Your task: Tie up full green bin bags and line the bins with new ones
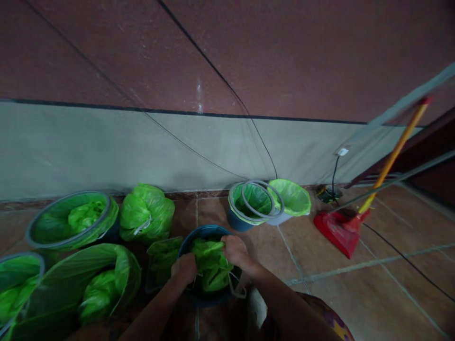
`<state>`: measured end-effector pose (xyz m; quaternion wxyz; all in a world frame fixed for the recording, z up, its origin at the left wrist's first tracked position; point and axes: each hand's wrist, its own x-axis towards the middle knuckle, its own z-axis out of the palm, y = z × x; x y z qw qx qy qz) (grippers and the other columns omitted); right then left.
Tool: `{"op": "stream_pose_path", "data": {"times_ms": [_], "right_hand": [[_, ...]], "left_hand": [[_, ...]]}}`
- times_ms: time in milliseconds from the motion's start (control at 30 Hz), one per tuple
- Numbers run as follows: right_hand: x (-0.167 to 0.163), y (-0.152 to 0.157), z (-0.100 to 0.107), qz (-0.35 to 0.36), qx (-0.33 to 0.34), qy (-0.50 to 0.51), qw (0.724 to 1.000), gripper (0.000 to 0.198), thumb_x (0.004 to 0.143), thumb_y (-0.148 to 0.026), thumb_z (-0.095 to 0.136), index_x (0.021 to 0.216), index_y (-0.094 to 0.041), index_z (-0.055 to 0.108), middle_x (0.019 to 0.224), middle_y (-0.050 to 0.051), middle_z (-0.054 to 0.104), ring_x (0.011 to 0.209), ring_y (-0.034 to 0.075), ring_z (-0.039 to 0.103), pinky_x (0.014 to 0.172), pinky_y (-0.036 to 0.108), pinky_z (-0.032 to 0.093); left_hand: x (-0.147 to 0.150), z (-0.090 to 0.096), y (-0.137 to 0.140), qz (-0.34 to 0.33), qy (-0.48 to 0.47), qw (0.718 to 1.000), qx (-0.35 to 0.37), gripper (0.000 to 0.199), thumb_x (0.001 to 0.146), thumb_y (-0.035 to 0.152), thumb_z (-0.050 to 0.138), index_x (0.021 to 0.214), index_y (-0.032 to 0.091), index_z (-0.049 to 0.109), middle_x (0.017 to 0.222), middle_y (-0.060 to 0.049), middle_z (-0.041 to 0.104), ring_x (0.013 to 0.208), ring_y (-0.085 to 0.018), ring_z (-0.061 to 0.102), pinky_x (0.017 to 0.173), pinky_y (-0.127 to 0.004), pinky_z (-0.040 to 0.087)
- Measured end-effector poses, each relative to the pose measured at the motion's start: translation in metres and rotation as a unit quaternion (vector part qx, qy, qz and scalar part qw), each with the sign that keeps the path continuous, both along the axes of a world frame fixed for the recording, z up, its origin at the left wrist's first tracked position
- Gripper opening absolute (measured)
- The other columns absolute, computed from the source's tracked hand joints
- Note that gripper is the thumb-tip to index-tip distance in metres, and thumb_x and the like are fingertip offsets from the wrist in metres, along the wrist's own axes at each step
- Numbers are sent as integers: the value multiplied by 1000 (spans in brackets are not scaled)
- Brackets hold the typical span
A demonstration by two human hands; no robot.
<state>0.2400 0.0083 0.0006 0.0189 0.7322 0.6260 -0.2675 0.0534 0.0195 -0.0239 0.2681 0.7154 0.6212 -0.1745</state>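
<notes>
One green bag (pixel 211 272) in a bucket (pixel 202 231) is pinched by the right hand (pixel 236 251); the left hand's grip (pixel 185 269) cannot be told — tears could be caused by uneven tugging.

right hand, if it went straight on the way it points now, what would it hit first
Probably the green plastic in the blue bin, which the right hand touches; depth is hard to judge.

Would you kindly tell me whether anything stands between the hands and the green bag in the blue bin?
Nothing visible does: the right hand grips the green bag, with the left hand close by at the blue bin's rim.
</notes>
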Motion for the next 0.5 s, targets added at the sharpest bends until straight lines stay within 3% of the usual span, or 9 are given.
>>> {"op": "stream_pose_path", "data": {"times_ms": [100,200,333,433,500], "right_hand": [[13,4,13,-6,16,31,999,25,80,-15,51,91,-19,73,89,7,74,87,19,67,72,25,45],[33,6,21,-11,22,124,992,18,77,-17,54,80,-17,72,75,2,70,73,15,63,62,21,42],[47,4,18,-32,20,226,973,20,80,-23,52,79,-16,70,66,-1,65,62,12,57,55,20,40],[43,0,12,-17,3,143,990,22,79,-24,57,93,-16,72,84,4,72,78,17,64,69,24,46],[37,-4,9,-22,2,74,997,37,77,-26,64,111,-14,68,107,11,71,99,23,64,84,28,47]], "left_hand": [[-5,15,20,-6,-2,1000,28,32,91,20,38,98,14,68,110,-18,72,107,-27,67,85,-34,50],[-10,34,39,-16,-18,997,74,34,94,21,32,100,15,65,111,-16,71,109,-23,65,92,-32,46],[-14,41,45,7,-51,991,124,31,96,28,33,98,17,62,103,-12,73,98,-21,68,85,-29,47],[-17,31,38,30,-32,994,95,28,93,30,39,106,17,61,107,-13,73,103,-25,68,85,-32,47],[-18,25,34,25,-19,997,71,30,92,30,43,112,15,59,110,-16,72,108,-27,66,88,-35,47]]}}
